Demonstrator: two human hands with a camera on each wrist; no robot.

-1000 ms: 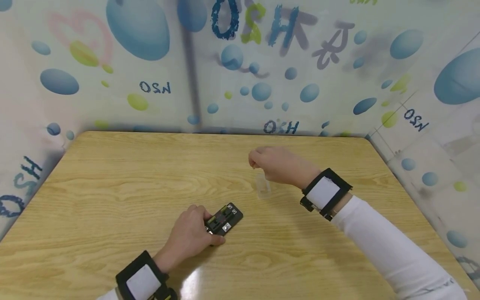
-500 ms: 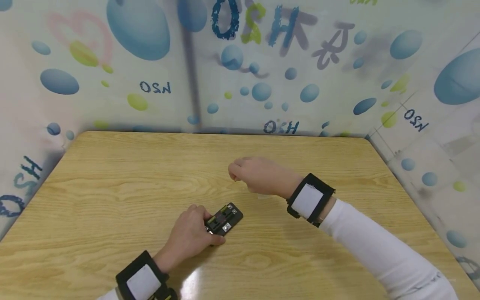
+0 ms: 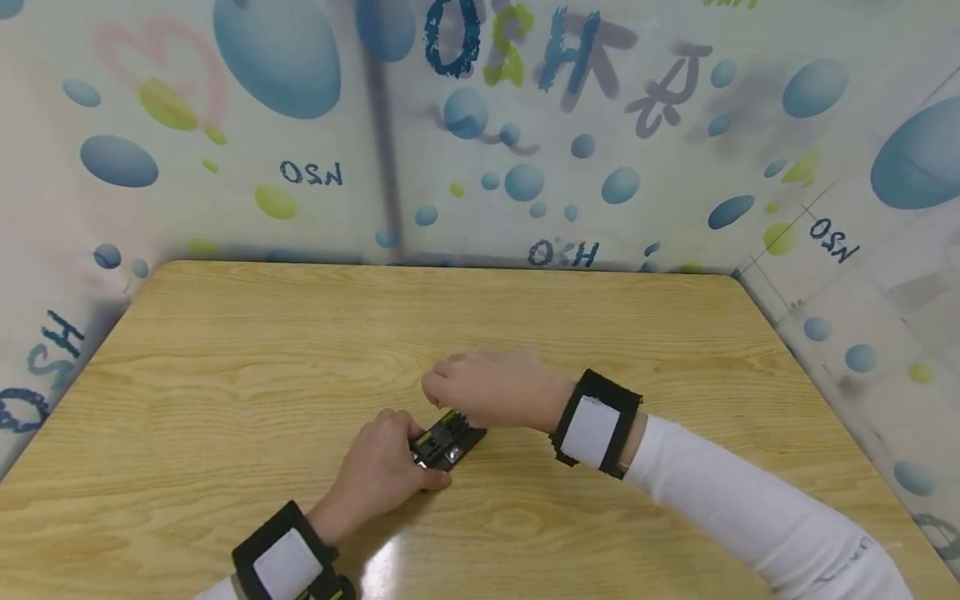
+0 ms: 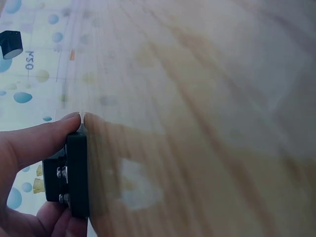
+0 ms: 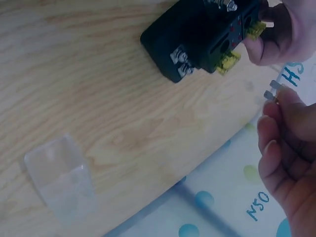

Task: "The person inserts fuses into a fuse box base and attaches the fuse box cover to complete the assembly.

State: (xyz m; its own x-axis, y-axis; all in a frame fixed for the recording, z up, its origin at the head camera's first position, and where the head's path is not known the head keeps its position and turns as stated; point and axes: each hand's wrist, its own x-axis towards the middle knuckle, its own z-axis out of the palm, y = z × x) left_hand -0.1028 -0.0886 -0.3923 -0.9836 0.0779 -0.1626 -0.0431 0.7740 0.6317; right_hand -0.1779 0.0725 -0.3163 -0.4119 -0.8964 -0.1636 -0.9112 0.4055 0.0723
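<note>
My left hand (image 3: 382,462) grips one end of a black fuse block (image 3: 435,448), thumb and fingers on opposite sides of it. Bright screw terminals and two yellow blade fuses show on the block; one yellow fuse (image 5: 228,63) sticks up near its middle in the right wrist view. Close over the block's far end is my right hand (image 3: 491,390), its thumb and forefinger pinching a small blade fuse (image 5: 274,91). Two grey prongs of that fuse poke out past the fingertips, apart from the block in the right wrist view. Its body is mostly hidden by the fingers.
A clear plastic cover (image 5: 61,180) lies on the wood-grain table (image 3: 262,350), hidden in the head view behind the right hand. A patterned wall (image 3: 300,208) with blue and green spots rises behind the table's far edge.
The right hand has come left and nearer, from beside the clear cover to over the fuse block. The left hand and the block have stayed in place.
</note>
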